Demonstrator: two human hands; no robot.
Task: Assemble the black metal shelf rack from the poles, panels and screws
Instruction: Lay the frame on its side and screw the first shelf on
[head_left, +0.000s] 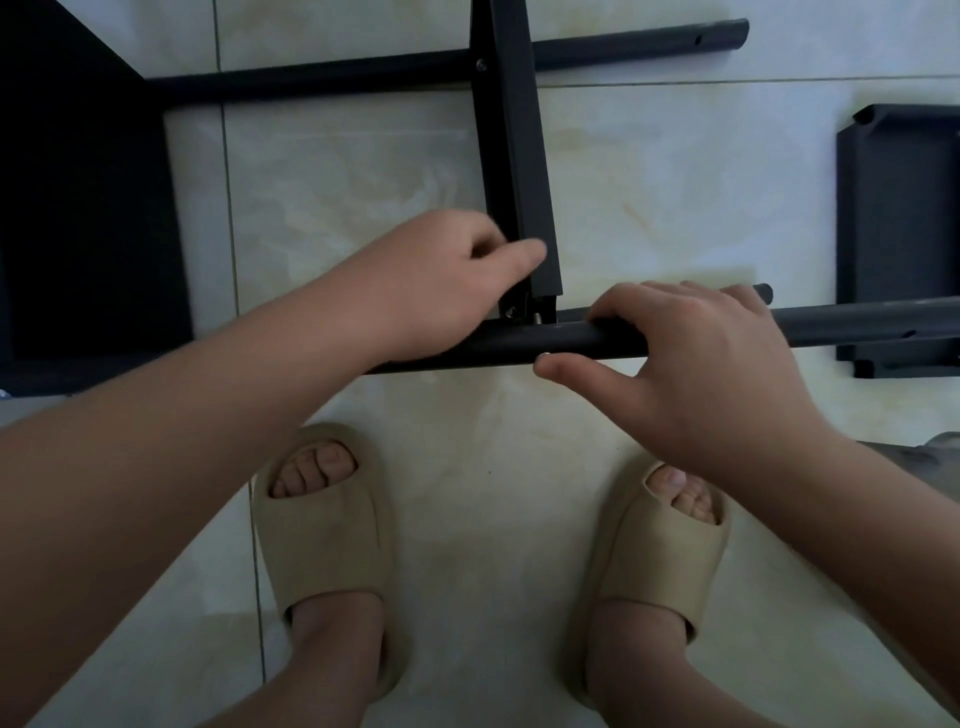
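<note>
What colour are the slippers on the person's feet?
Plain beige, with no pattern; the slippers show clearly in the head view.

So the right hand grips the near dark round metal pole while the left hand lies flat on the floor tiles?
No. The head view shows the left hand gripping the black metal panel, not the tiles; the right hand does grip the dark metal pole.

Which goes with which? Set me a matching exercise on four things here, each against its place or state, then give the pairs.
1 left hand
2 right hand
3 far pole
4 loose panel

a lies on the floor at the right edge
b grips the near pole
c runs across the top of the view
d pinches the middle panel's near end

Pairs: 1-d, 2-b, 3-c, 4-a
</note>
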